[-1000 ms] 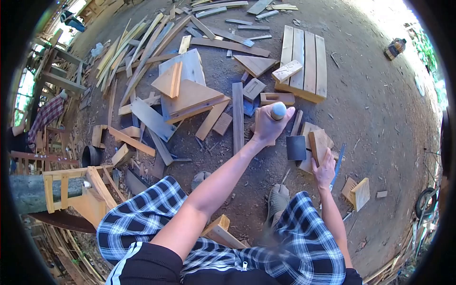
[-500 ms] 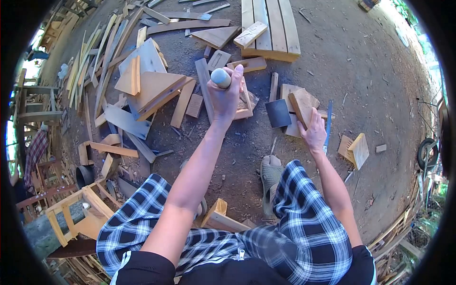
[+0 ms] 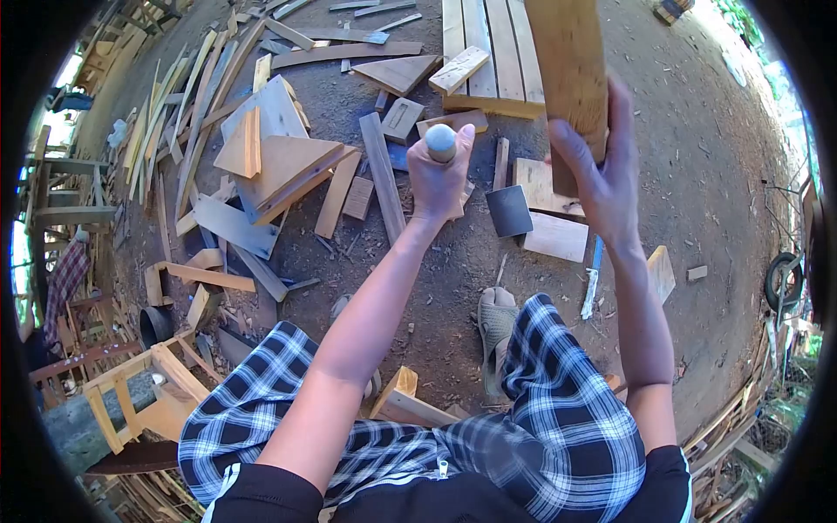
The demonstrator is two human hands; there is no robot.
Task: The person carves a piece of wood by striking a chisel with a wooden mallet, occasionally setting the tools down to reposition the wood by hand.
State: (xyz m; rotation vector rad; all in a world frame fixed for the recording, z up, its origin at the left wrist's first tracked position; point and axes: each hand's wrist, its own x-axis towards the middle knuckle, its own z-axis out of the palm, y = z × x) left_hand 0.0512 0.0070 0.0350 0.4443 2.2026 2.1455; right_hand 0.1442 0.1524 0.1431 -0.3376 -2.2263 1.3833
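My left hand (image 3: 436, 181) is wrapped round the upright handle of a tool (image 3: 440, 141), whose pale rounded top shows above the fist. Its lower end is hidden, as is most of the wood piece beneath my hand. In my right hand (image 3: 610, 174) is a thick brown wooden block (image 3: 573, 65), raised close to the camera, the thumb on one side and the fingers on the other. On the ground between the hands lie a dark square plate (image 3: 509, 211), a pale wood piece (image 3: 555, 237) and a flat board (image 3: 542, 185).
Loose boards (image 3: 292, 166) and thin strips (image 3: 166, 113) are heaped at the left. A slatted wooden bench (image 3: 497, 52) stands ahead. A blue strip with a white-wrapped end (image 3: 591, 288) lies at the right, near a wood offcut (image 3: 661, 272). A tyre (image 3: 783, 283) is farther right.
My right hand has lifted the wooden block off the pieces on the ground, up towards the camera. My left hand, with the tool, has shifted slightly to the right.
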